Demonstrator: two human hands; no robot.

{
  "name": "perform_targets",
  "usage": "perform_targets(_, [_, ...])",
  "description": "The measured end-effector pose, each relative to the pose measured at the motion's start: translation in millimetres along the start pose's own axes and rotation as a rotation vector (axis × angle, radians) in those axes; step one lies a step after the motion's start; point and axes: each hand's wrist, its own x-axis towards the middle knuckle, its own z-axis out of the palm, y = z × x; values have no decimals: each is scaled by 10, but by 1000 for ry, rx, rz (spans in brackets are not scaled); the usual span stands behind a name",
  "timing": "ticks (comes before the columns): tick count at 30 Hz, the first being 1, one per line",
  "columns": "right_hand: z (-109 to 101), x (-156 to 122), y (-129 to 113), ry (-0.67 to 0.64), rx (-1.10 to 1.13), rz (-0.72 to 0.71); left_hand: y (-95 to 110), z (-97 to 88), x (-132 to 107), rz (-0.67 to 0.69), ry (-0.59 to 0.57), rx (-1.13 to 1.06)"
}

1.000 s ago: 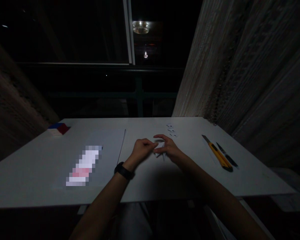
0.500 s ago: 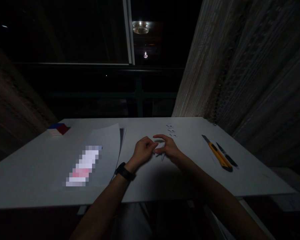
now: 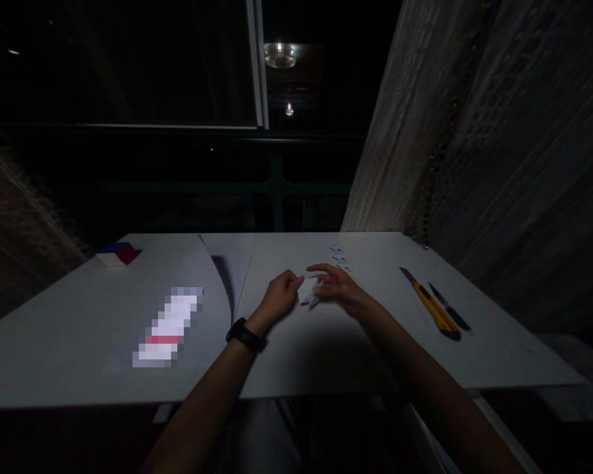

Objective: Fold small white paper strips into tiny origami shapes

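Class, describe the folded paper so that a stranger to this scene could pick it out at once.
Over the white table, the left hand and right hand are close together near the middle. Between them is the folded paper, white and angular. Unlike the large sheets of paper to the left, it is small and held.

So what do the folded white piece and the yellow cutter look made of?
The folded white piece looks like matte paper: thin, with angular folds. The yellow cutter seems to have a plastic handle, judging by its solid colour; its thin grey blade is probably metal.
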Motion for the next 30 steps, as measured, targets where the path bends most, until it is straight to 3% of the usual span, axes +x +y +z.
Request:
perform_targets(8, [75, 70, 182, 59, -230, -66, 140, -26, -72, 60, -34, 88])
perform_targets(12, [71, 70, 201, 5, -213, -45, 165, -13, -109, 112, -93, 80])
perform_targets(19, [84, 71, 158, 221, -207, -54, 135, -11, -78, 93, -76, 63])
perform_targets(30, [138, 79, 157, 225, -135, 4, 174, -40, -89, 111, -87, 192])
